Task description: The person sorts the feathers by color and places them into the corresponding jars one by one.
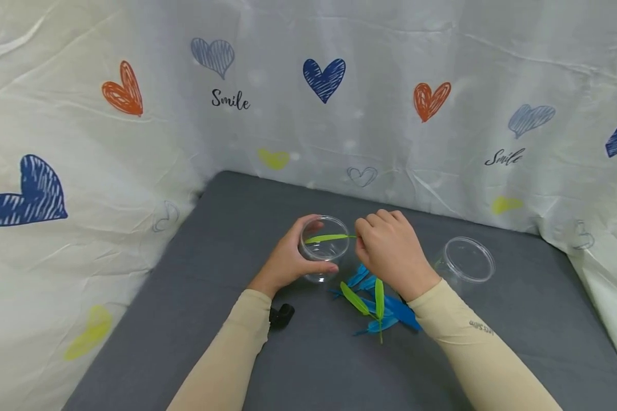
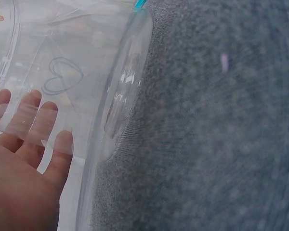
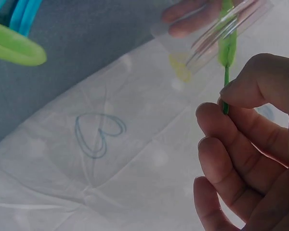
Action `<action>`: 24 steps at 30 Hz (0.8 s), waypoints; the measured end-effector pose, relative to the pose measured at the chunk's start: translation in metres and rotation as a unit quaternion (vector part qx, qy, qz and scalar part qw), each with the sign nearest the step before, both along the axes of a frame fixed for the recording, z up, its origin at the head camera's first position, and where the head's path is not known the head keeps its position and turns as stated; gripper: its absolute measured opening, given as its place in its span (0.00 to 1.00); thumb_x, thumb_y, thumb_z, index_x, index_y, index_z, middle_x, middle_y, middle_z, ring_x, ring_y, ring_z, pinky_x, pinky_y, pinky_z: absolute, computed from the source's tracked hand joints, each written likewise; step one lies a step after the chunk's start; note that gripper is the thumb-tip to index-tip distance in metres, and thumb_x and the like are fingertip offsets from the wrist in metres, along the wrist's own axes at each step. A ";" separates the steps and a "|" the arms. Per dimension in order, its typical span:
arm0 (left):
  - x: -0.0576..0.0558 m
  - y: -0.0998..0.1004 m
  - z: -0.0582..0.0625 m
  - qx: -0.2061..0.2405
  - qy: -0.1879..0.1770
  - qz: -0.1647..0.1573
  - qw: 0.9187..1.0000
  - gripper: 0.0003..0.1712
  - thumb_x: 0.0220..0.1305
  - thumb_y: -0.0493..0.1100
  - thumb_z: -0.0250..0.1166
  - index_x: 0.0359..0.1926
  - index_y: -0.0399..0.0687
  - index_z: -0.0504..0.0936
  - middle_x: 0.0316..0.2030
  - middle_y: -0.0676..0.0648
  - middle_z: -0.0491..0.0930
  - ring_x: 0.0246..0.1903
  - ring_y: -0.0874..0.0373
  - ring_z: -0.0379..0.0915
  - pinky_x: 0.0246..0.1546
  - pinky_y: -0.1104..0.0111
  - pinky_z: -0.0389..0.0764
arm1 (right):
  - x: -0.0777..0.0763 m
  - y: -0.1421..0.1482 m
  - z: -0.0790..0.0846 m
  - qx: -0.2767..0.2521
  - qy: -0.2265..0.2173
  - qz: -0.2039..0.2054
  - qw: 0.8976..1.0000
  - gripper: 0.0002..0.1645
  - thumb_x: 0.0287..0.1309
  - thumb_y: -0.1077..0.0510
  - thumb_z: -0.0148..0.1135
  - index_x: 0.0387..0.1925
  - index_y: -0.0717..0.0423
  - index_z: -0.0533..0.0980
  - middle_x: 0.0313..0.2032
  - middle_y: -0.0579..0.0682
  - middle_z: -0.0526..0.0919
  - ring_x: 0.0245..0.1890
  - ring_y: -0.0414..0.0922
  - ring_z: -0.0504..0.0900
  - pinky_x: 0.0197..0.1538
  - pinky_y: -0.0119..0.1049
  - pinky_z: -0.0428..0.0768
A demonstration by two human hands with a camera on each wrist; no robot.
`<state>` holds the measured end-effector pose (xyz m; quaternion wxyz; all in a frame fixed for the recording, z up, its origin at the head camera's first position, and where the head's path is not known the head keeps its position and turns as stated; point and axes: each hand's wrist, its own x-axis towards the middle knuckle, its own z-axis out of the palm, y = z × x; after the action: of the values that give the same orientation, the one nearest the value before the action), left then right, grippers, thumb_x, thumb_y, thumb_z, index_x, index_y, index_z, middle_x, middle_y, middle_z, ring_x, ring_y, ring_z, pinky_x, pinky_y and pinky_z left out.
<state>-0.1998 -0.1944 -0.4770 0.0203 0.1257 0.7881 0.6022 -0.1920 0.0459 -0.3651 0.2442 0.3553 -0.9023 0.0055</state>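
My left hand [image 1: 287, 260] grips a clear plastic cup [image 1: 321, 269], thumb along the near side and fingers round the far side. The fingers show through its wall in the left wrist view. Between thumb and forefinger, my right hand [image 1: 391, 242] pinches the thin stem of a green artificial leaf [image 1: 328, 238]. The blade reaches left across the cup's mouth, its stem end [image 3: 226, 96] at the fingertips. Below the right hand lies a loose pile of blue leaves [image 1: 398, 311], with two more green leaves [image 1: 379, 297] on top.
A second clear cup [image 1: 469, 260] stands right of my right hand. A small black object [image 1: 283, 315] lies beside my left sleeve. The grey tabletop [image 1: 319, 365] ends at a white curtain [image 1: 380, 131] printed with hearts, behind and to the left.
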 end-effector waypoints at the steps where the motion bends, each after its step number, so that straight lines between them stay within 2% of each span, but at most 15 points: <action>1: -0.001 0.000 0.001 0.001 0.001 0.000 1.000 0.65 0.44 0.62 0.90 0.80 0.76 0.62 0.75 0.56 0.72 0.77 0.51 0.68 0.76 0.45 0.72 | -0.001 -0.003 0.000 0.002 0.001 0.002 1.000 0.12 0.66 0.62 0.67 0.27 0.52 0.76 0.23 0.48 0.77 0.30 0.49 0.77 0.45 0.46 0.80; 8: 0.000 0.000 -0.001 0.009 -0.007 -0.005 1.000 0.63 0.46 0.61 0.90 0.79 0.78 0.62 0.77 0.52 0.71 0.77 0.50 0.68 0.76 0.46 0.73 | 0.000 -0.018 -0.001 0.023 0.003 0.011 1.000 0.10 0.66 0.60 0.71 0.28 0.53 0.80 0.23 0.48 0.79 0.31 0.49 0.79 0.46 0.46 0.82; 12: 0.001 0.004 -0.004 0.010 -0.014 -0.010 1.000 0.63 0.47 0.61 0.89 0.79 0.79 0.62 0.77 0.55 0.70 0.78 0.51 0.66 0.77 0.45 0.72 | 0.003 -0.022 -0.001 0.041 0.008 0.007 0.999 0.05 0.66 0.58 0.73 0.33 0.53 0.84 0.28 0.48 0.85 0.34 0.49 0.83 0.48 0.47 0.83; 16: 0.001 -0.001 -0.002 0.006 -0.012 -0.003 1.000 0.63 0.47 0.62 0.89 0.79 0.79 0.61 0.76 0.59 0.70 0.78 0.53 0.66 0.77 0.46 0.71 | 0.000 -0.033 -0.001 0.050 0.006 0.004 0.999 0.03 0.66 0.58 0.74 0.35 0.52 0.86 0.31 0.48 0.87 0.37 0.49 0.84 0.50 0.46 0.84; 21: 0.002 -0.004 -0.001 -0.002 -0.008 0.001 1.000 0.62 0.48 0.62 0.89 0.79 0.81 0.61 0.75 0.62 0.70 0.77 0.57 0.66 0.78 0.45 0.70 | -0.002 -0.036 -0.002 0.037 -0.013 0.008 0.999 0.09 0.70 0.58 0.69 0.30 0.51 0.83 0.27 0.47 0.83 0.34 0.48 0.81 0.48 0.46 0.83; 24: 0.002 -0.002 -0.002 0.001 -0.008 -0.005 1.000 0.62 0.48 0.62 0.89 0.79 0.82 0.61 0.76 0.60 0.70 0.78 0.57 0.65 0.78 0.45 0.70 | 0.000 -0.030 0.000 0.013 -0.020 0.010 1.000 0.11 0.71 0.59 0.67 0.28 0.51 0.82 0.25 0.47 0.80 0.31 0.48 0.78 0.46 0.46 0.81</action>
<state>-0.1982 -0.1961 -0.4789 0.0291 0.1246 0.7868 0.6038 -0.1924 0.0160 -0.3646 0.2216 0.3670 -0.9035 0.0028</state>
